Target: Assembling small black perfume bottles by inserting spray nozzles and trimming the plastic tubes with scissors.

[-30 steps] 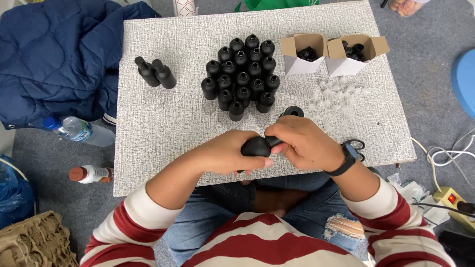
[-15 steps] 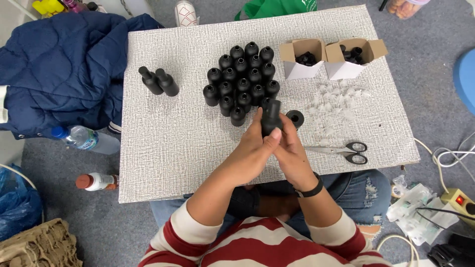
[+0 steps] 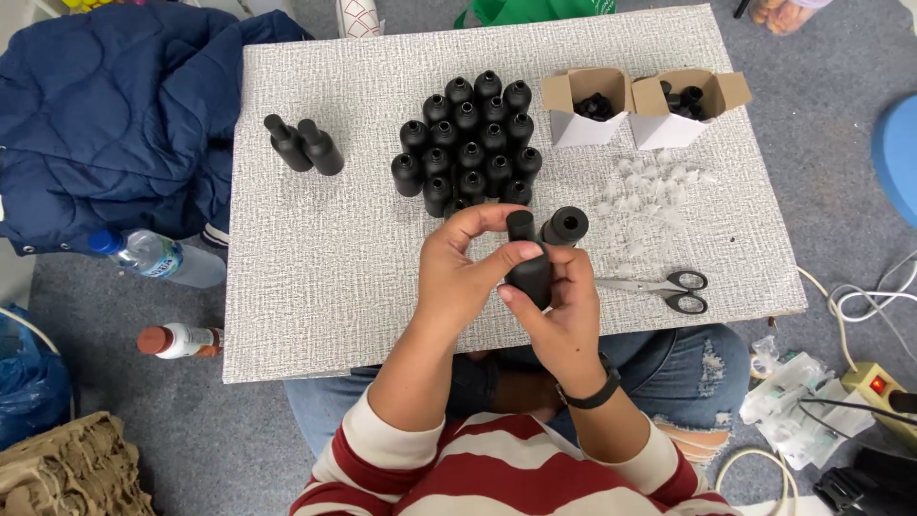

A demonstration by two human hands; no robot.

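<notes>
A person in a red and white striped top sits at a grey table (image 3: pixel 315 287), seen from above. Both hands meet over the near edge, closed on one black bottle (image 3: pixel 528 268). The right hand (image 3: pixel 564 320) wraps its fingers around the bottle's body from below. The left hand (image 3: pixel 458 272) curls over the top, thumb and fingertips pinching the bottle's neck. The bottle stands roughly upright between the two sets of fingers.

Just beyond the fingertips lies a black cap (image 3: pixel 565 225), and past that a tight cluster of matching bottles (image 3: pixel 468 148). Right of the right hand's fingers, scissors (image 3: pixel 659 287) lie flat on the table. Farther out to the right are small clear plastic pieces (image 3: pixel 650 191) and two open cardboard boxes (image 3: pixel 640 105) holding black parts. Well left of the left hand's fingers, two more bottles (image 3: pixel 304 145) stand apart.
</notes>
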